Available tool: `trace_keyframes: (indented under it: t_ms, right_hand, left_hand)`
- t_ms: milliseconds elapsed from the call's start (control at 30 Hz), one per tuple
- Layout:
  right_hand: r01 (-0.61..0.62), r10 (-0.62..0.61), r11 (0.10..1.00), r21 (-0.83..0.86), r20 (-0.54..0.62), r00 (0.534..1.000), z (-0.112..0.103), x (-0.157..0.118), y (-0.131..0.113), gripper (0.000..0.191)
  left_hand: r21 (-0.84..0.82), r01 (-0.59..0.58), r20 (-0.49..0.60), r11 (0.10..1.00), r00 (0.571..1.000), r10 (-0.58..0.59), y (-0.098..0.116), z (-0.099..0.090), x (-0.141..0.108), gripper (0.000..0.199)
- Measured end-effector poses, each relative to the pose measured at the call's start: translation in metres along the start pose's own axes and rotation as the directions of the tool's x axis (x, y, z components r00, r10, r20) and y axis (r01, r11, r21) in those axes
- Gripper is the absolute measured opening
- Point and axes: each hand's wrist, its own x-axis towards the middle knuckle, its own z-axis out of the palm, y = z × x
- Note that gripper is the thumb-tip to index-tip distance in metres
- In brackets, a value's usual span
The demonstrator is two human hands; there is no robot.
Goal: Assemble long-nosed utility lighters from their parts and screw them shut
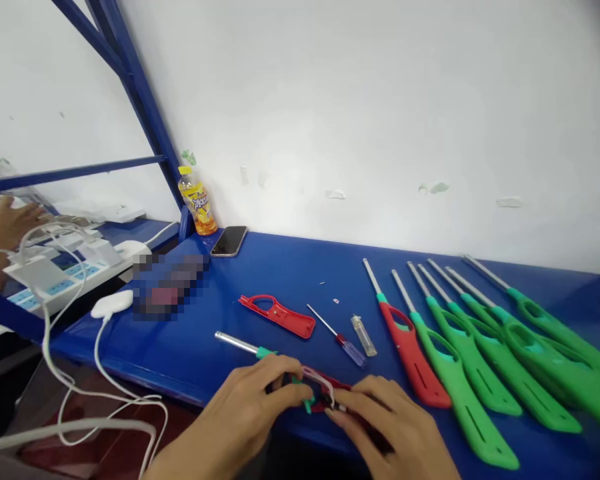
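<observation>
An opened red gas lighter point(236, 343) with a metal tube and exposed wire lies at the front table edge. My left hand point(257, 400) is closed around its middle, with thumb and fingers by a green trigger piece point(308, 404). My right hand point(387, 423) is closed at the handle end, fingertips pinching a small dark part at the pale wire point(320, 379). Fingers hide much of the inside. Beyond the hands lie a loose red casing half point(280, 315), a screwdriver point(344, 341) with a clear purplish handle, and a small transparent fuel tank point(363, 335).
Several green lighters point(460, 393) and one red lighter point(415, 357) lie on the right. A phone point(229, 241) and a drink bottle point(198, 203) stand near the wall. White cables point(100, 347) hang at the left by a power strip point(63, 287). Another person's hand point(7, 223) shows far left.
</observation>
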Motion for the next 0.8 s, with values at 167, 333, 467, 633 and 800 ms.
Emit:
trace_keyframes:
  t_ms: [167, 333, 467, 633, 800]
  right_hand:
    - [-0.137, 0.136, 0.990, 0.026, 0.040, 0.990, -0.006, 0.007, -0.009, 0.017]
    - [-0.165, 0.161, 0.986, 0.024, 0.120, 0.980, -0.018, 0.006, -0.001, 0.028]
    - [-0.150, 0.147, 0.988, 0.028, 0.089, 0.985, -0.022, 0.002, 0.005, 0.028]
    - [-0.140, 0.138, 0.990, 0.024, 0.082, 0.987, -0.023, -0.001, 0.007, 0.025]
    - [-0.010, 0.016, 0.999, -0.052, 0.107, 0.994, -0.032, -0.002, 0.010, 0.023]
  left_hand:
    - [-0.114, 0.067, 0.014, 0.991, 0.998, -0.066, -0.001, 0.001, 0.004, 0.025]
    - [-0.173, 0.032, -0.090, 0.984, 0.995, -0.048, 0.008, -0.002, 0.009, 0.025]
    - [0.015, 0.032, -0.191, 0.999, 0.981, -0.028, 0.016, 0.003, 0.014, 0.026]
    - [0.067, 0.100, -0.213, 0.993, 0.973, -0.084, 0.019, 0.005, 0.021, 0.032]
    - [0.066, 0.175, -0.153, 0.982, 0.975, -0.163, 0.022, 0.005, 0.016, 0.037]
